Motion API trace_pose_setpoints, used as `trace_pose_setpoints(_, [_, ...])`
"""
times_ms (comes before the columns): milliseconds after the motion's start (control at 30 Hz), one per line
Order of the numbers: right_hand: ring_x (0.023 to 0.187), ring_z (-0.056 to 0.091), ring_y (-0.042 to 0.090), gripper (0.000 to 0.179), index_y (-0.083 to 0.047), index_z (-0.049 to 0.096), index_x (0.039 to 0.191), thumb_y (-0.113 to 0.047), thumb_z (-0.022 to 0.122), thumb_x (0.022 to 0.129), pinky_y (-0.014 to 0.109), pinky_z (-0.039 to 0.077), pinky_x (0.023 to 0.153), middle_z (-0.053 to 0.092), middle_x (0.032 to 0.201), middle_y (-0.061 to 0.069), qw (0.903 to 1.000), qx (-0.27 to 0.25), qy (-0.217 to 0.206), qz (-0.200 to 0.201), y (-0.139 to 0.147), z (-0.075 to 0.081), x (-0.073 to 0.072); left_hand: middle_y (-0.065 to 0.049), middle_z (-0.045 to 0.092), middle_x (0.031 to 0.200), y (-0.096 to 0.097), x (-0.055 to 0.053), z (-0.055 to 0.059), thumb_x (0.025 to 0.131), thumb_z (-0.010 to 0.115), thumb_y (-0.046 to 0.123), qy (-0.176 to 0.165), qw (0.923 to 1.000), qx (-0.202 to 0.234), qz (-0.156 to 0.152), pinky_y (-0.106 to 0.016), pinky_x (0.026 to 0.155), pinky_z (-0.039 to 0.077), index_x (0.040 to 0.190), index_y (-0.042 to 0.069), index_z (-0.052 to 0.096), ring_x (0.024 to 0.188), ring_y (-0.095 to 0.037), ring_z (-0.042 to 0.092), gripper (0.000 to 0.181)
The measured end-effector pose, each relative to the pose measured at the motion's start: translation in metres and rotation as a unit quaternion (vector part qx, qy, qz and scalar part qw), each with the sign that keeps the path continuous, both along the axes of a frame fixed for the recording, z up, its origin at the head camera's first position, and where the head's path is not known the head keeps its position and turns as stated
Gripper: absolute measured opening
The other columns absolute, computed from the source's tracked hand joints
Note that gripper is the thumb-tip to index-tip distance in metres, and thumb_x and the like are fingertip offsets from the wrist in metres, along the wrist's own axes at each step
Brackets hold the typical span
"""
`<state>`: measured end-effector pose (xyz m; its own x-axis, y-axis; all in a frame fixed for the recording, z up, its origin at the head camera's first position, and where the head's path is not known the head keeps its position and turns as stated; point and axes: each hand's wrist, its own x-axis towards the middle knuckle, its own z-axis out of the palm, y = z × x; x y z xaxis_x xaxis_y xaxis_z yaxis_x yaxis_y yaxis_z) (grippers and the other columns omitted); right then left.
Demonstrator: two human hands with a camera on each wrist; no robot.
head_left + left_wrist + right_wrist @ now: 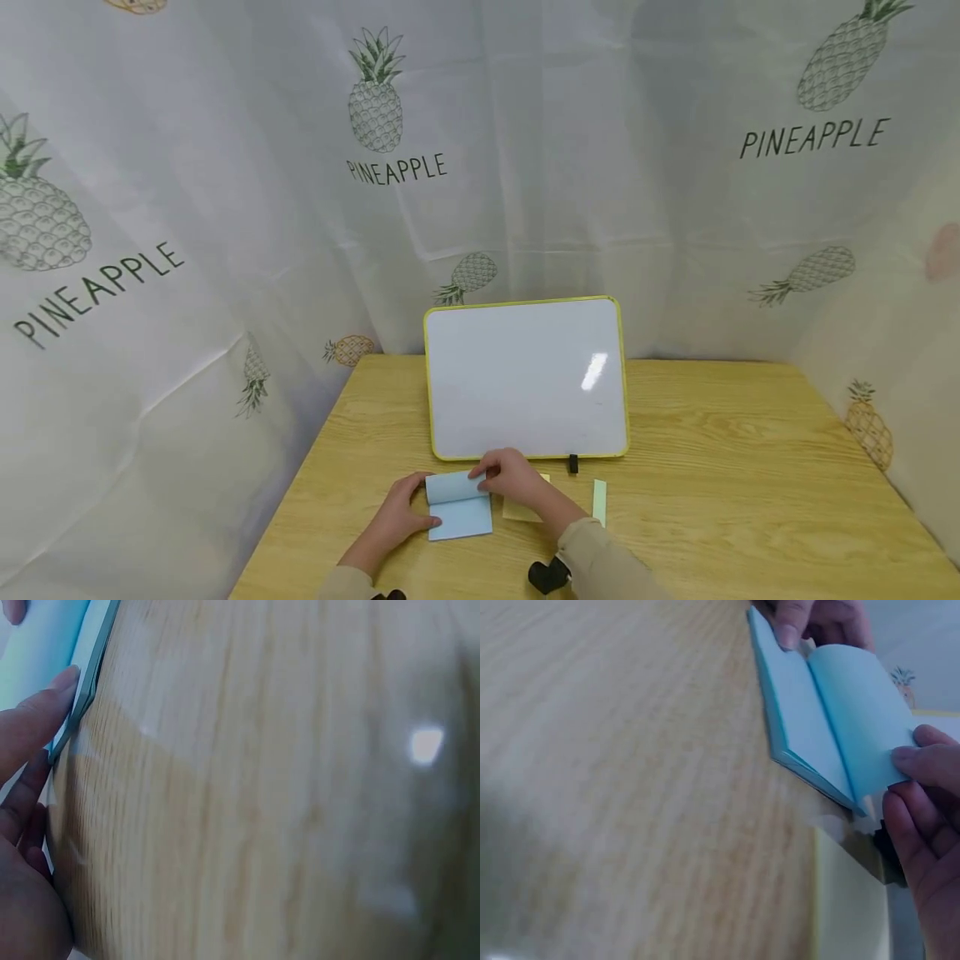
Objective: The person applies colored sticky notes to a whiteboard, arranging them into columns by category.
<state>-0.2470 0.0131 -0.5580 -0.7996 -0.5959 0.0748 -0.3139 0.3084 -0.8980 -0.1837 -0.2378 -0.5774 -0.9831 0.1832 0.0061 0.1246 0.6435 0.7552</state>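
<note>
A light blue sticky note pad (461, 521) lies on the table in front of a whiteboard. Its top sheet (452, 488) is lifted from the near edge and curls back over the far part of the pad. My right hand (516, 478) pinches this sheet between thumb and fingers at its right end, as the right wrist view also shows. On the other side, my left hand (399, 514) grips the pad by its left edge, with the thumb (56, 697) on top and the fingers along the side.
The yellow-framed whiteboard (525, 379) stands behind the hands, a small black piece (573, 464) at its lower edge. A yellow note pad (517, 511) is partly under my right forearm. To its right lies a pale green strip (599, 498). Pineapple-print curtains (562, 208) surround the wooden table (735, 467).
</note>
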Motion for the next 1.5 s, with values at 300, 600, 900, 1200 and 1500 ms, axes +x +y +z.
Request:
trace_pose_setpoints(300, [0.077, 0.061, 0.011, 0.016, -0.007, 0.078, 0.094, 0.002, 0.075, 0.082, 0.026, 0.052, 0.065, 0.067, 0.089, -0.002, 0.9997, 0.023, 0.001, -0.005, 0.001, 0.005, -0.016, -0.021, 0.052, 0.128, 0.002, -0.004, -0.002, 0.070, 0.089, 0.018, -0.007, 1.0000, 0.000, 0.000, -0.062, 0.103, 0.029, 0.130, -0.004, 0.051, 0.126, -0.048, 0.037, 0.074])
trace_pose_setpoints(600, [0.080, 0.060, 0.011, 0.018, -0.009, 0.078, 0.094, 0.003, 0.074, 0.082, 0.026, 0.051, 0.066, 0.068, 0.091, -0.003, 0.9996, 0.019, 0.002, -0.020, -0.001, 0.003, -0.020, -0.013, 0.056, 0.122, 0.001, -0.006, -0.005, 0.069, 0.090, 0.019, -0.006, 1.0000, -0.002, 0.006, -0.061, 0.103, 0.030, 0.131, -0.003, 0.050, 0.124, -0.045, 0.040, 0.077])
trace_pose_setpoints(900, [0.079, 0.059, 0.011, 0.017, -0.007, 0.078, 0.095, 0.003, 0.074, 0.082, 0.026, 0.049, 0.065, 0.068, 0.091, 0.000, 0.9995, 0.012, 0.018, -0.021, -0.001, 0.008, -0.021, -0.012, 0.057, 0.118, 0.004, -0.004, 0.000, 0.068, 0.090, 0.017, 0.000, 0.9999, -0.009, 0.010, -0.061, 0.102, 0.031, 0.130, -0.003, 0.050, 0.122, -0.045, 0.040, 0.076])
trace_pose_setpoints(1200, [0.078, 0.059, 0.011, 0.017, -0.008, 0.078, 0.097, 0.001, 0.074, 0.084, 0.027, 0.049, 0.064, 0.068, 0.092, -0.002, 0.9994, 0.013, 0.023, -0.022, -0.004, 0.007, -0.022, -0.013, 0.055, 0.121, 0.002, -0.002, -0.002, 0.069, 0.090, 0.019, -0.016, 0.9997, -0.006, 0.015, -0.061, 0.102, 0.030, 0.133, -0.002, 0.048, 0.125, -0.046, 0.038, 0.079])
trace_pose_setpoints(1500, [0.081, 0.061, 0.012, 0.017, -0.009, 0.078, 0.097, 0.001, 0.074, 0.084, 0.026, 0.051, 0.066, 0.068, 0.093, -0.002, 0.9993, 0.016, 0.019, -0.028, -0.003, 0.007, -0.023, -0.013, 0.054, 0.124, 0.001, -0.003, -0.003, 0.070, 0.090, 0.019, -0.026, 0.9996, -0.003, 0.011, -0.062, 0.102, 0.030, 0.135, -0.001, 0.047, 0.127, -0.046, 0.036, 0.080])
